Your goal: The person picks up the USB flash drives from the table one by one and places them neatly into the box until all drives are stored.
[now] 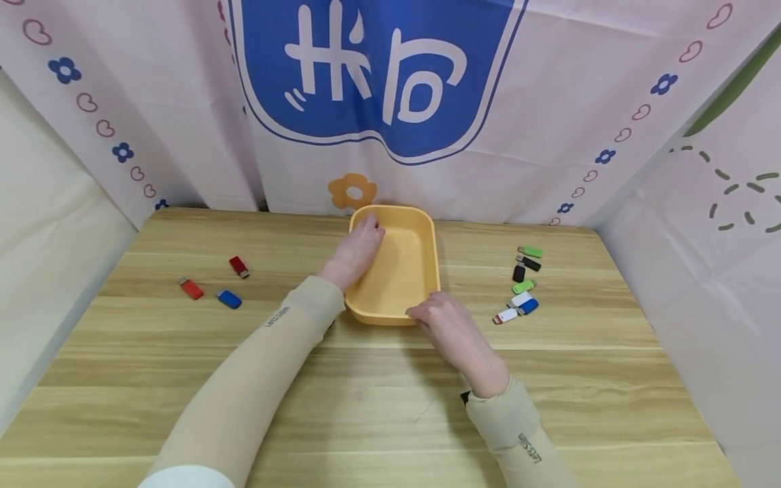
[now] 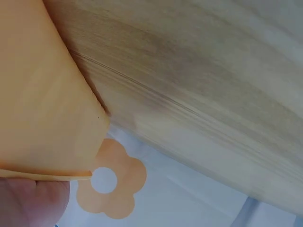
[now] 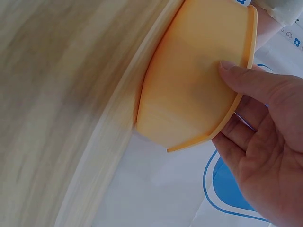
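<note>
A yellow-orange rectangular plastic tray (image 1: 405,271) with rounded corners sits on the wooden table near its back edge, with nothing inside. Reaching over its left side, my left hand (image 1: 356,252) holds the wall, fingers inside the tray. In the left wrist view, part of that hand (image 2: 35,201) shows at the rim. My right hand (image 1: 453,331) grips the near right corner. From the right wrist view, the thumb of the right hand (image 3: 265,123) presses the outer wall while the other fingers go over the rim.
Left of the tray lie a dark red USB flash drive (image 1: 239,267), a red one (image 1: 192,289) and a blue one (image 1: 230,299). Several more, including a green one (image 1: 531,251), lie to the right. A printed curtain (image 1: 305,169) hangs behind the table (image 1: 366,420).
</note>
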`<state>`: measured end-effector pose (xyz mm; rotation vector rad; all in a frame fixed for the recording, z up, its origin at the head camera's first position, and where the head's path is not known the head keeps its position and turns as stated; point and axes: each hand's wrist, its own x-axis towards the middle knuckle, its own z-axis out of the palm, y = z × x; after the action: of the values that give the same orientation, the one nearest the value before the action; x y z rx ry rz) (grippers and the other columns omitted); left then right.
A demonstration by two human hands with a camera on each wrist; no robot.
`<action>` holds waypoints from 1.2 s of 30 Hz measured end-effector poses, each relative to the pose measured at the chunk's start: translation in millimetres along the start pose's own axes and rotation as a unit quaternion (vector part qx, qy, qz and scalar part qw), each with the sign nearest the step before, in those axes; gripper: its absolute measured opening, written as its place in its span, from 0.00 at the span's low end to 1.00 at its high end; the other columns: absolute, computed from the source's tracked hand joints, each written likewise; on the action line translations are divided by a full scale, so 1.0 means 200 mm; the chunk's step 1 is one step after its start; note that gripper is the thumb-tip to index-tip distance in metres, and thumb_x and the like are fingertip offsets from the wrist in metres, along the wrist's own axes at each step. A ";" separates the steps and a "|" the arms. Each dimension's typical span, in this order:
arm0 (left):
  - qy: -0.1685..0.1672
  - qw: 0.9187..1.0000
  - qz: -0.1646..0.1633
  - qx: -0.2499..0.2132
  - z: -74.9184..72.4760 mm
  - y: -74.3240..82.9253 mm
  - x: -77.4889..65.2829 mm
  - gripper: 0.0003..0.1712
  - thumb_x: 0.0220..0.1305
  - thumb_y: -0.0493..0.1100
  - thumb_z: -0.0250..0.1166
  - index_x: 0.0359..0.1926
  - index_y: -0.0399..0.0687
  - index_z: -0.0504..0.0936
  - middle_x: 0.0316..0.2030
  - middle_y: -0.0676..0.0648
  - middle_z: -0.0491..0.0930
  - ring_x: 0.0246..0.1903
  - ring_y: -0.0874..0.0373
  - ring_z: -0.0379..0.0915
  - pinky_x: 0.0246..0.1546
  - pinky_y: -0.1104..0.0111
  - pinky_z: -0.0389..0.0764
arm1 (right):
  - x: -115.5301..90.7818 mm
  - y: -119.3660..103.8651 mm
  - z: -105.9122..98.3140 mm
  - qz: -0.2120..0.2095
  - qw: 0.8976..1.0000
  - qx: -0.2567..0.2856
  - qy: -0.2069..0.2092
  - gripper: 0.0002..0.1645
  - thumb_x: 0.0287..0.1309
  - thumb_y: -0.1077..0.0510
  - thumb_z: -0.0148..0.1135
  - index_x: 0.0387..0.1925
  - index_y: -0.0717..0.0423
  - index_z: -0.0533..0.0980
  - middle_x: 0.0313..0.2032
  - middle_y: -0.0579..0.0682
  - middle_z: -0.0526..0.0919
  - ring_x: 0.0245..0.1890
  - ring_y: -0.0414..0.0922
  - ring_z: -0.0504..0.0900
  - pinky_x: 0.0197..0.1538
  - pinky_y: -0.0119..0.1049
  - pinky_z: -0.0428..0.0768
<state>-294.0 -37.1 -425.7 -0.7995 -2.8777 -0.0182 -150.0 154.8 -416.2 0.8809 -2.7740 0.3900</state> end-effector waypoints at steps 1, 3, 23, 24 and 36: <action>-0.004 1.000 0.000 0.010 0.00 0.00 0.00 0.18 0.70 0.25 0.49 0.56 0.32 0.78 0.54 0.34 0.72 0.54 0.43 0.72 0.54 0.63 0.81 | 0.00 0.00 0.00 0.002 1.000 0.002 -0.001 0.09 0.56 0.66 0.69 0.37 0.53 0.88 0.35 0.46 0.91 0.39 0.45 0.84 0.55 0.41 0.81; -0.017 1.000 -0.001 0.024 0.01 0.00 0.00 0.17 0.70 0.26 0.50 0.55 0.34 0.79 0.53 0.35 0.73 0.53 0.43 0.72 0.55 0.62 0.81 | 0.00 0.00 0.00 0.006 1.000 0.003 -0.004 0.09 0.56 0.66 0.69 0.38 0.53 0.88 0.36 0.46 0.91 0.39 0.45 0.84 0.55 0.41 0.81; -0.131 0.984 0.010 0.117 -0.04 0.03 0.02 0.15 0.72 0.30 0.52 0.50 0.36 0.84 0.47 0.39 0.84 0.47 0.48 0.80 0.49 0.61 0.83 | 0.00 0.00 0.00 0.009 1.000 0.009 -0.010 0.09 0.56 0.66 0.69 0.38 0.54 0.88 0.36 0.46 0.91 0.40 0.45 0.84 0.61 0.42 0.78; -0.131 0.984 0.010 0.118 -0.04 0.03 0.02 0.15 0.72 0.30 0.52 0.49 0.36 0.84 0.46 0.39 0.84 0.47 0.48 0.80 0.48 0.61 0.83 | 0.00 0.00 0.00 0.010 1.000 0.010 -0.012 0.09 0.56 0.66 0.69 0.38 0.54 0.88 0.36 0.46 0.91 0.40 0.45 0.84 0.61 0.42 0.78; -0.131 0.984 0.002 0.117 -0.03 0.03 0.02 0.14 0.71 0.29 0.52 0.47 0.36 0.84 0.45 0.39 0.84 0.46 0.49 0.80 0.47 0.61 0.83 | 0.00 0.00 -0.01 0.016 1.000 0.012 -0.015 0.10 0.57 0.67 0.68 0.39 0.53 0.87 0.37 0.45 0.91 0.41 0.45 0.84 0.62 0.42 0.78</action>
<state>-293.9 -30.4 -419.3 -0.8155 -3.0386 0.4496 -149.6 155.7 -415.5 0.8556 -2.8202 0.4185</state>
